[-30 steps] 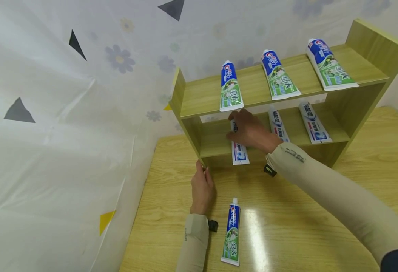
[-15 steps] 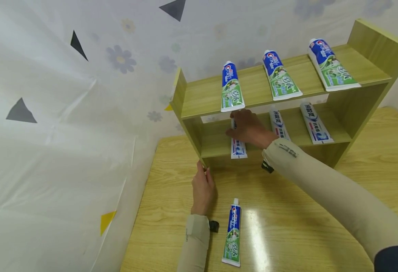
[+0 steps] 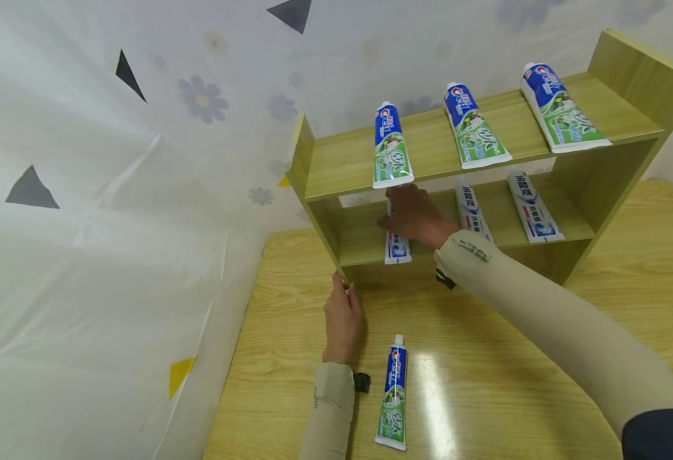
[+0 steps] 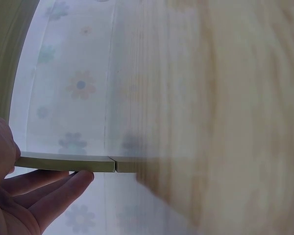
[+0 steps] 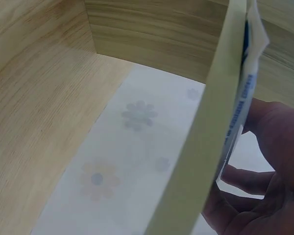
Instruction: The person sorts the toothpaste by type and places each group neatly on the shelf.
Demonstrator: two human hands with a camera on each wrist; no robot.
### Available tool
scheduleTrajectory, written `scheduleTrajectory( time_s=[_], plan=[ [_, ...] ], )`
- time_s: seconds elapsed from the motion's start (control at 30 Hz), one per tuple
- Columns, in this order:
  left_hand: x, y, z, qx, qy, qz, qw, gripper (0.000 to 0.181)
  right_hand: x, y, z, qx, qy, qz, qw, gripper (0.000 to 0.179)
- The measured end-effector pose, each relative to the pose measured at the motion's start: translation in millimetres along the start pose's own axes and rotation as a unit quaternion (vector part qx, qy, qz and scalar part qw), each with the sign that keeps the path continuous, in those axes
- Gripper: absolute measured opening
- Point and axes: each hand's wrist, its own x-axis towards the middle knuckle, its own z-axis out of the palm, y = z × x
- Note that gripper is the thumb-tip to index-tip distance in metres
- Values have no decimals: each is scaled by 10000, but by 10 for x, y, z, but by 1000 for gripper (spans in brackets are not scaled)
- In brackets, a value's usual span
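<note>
My right hand (image 3: 419, 216) pinches a white toothpaste tube (image 3: 398, 249) at the left end of the wooden rack's lower shelf (image 3: 359, 241). The tube's crimped end juts slightly over the front edge; its upper part lies hidden under my fingers. In the right wrist view, thumb and fingers hold the white tube (image 5: 241, 105) by its sides against the shelf edge. My left hand (image 3: 342, 319) grips the rack's left side panel (image 3: 325, 233) near its bottom front corner. The left wrist view has a board edge (image 4: 71, 164) between thumb and fingers.
Two more white tubes, a middle one (image 3: 472, 209) and a right one (image 3: 534, 207), lie along the lower shelf. Three blue-green toothpaste tubes, the left one (image 3: 393, 147) among them, rest on the top shelf. Another blue-green tube (image 3: 393, 393) lies on the table (image 3: 486, 383).
My right hand has pushed the white tube back onto the lower shelf and a little left, so less of it overhangs. The left hand stays on the rack.
</note>
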Motion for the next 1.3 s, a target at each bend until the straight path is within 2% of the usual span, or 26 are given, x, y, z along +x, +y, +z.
scheduleTrajectory(
  time_s=[0.2, 0.23, 0.3, 0.43, 0.47, 0.5, 0.53, 0.57, 0.67, 0.77, 0.8, 0.83, 0.93, 0.97, 1.07, 1.17, 1.2, 1.3],
  plan=[
    [-2, -14, 15, -16, 219, 280, 9994, 29, 0, 6, 16, -135, 65, -45, 9999, 68],
    [3, -131, 91, -44, 299, 404, 9987, 29, 1, 7, 19, -147, 61, -46, 9999, 68],
    [0, -136, 97, -51, 352, 465, 9983, 28, 1, 10, 24, -171, 32, -24, 9998, 68],
    [-13, -131, 88, -89, 243, 305, 9992, 31, -10, 6, 29, -234, -54, 39, 9997, 68],
    [-23, -15, 14, -74, 171, 185, 9997, 31, -13, 8, 30, -243, -69, 57, 9997, 69],
    [-26, -15, 10, -99, 127, 137, 9998, 32, -17, 10, 30, -271, -73, 59, 9996, 69],
    [-28, -16, 9, -103, 117, 121, 9998, 32, -18, 15, 31, -289, -71, 58, 9995, 69],
    [-30, -88, 53, -152, 167, 223, 9995, 33, -21, 18, 32, -293, -72, 63, 9995, 69],
    [-30, -95, 66, -120, 219, 297, 9992, 32, -24, 27, 32, -291, -83, 88, 9995, 69],
    [-25, -70, 58, -74, 161, 203, 9996, 32, -39, 17, 25, -252, -115, 156, 9995, 68],
    [-23, 11, 9, -21, 94, 87, 9999, 31, -43, 15, 21, -254, -112, 176, 9995, 68],
    [-21, 25, 2, -16, 86, 73, 9999, 31, -53, 9, 17, -247, -100, 205, 9994, 68],
    [-17, 29, 3, -37, 199, 239, 9995, 30, -91, -8, -3, -288, -39, 289, 9992, 68],
    [-9, -93, 83, -48, 292, 385, 9988, 30, -103, -9, -7, -318, -25, 332, 9989, 68],
    [-6, -97, 91, -51, 370, 502, 9980, 29, -134, -9, -14, -379, -12, 455, 9982, 67],
    [0, -84, 79, -67, 307, 404, 9987, 30, -155, 7, -10, -407, -30, 518, 9978, 66],
    [-8, 37, -1, -45, 241, 291, 9993, 30, -165, 9, -8, -393, -37, 533, 9978, 66],
    [-1, 40, -12, 9, 142, 123, 9998, 29, -199, 21, -3, -372, -32, 523, 9979, 65]
  ],
)
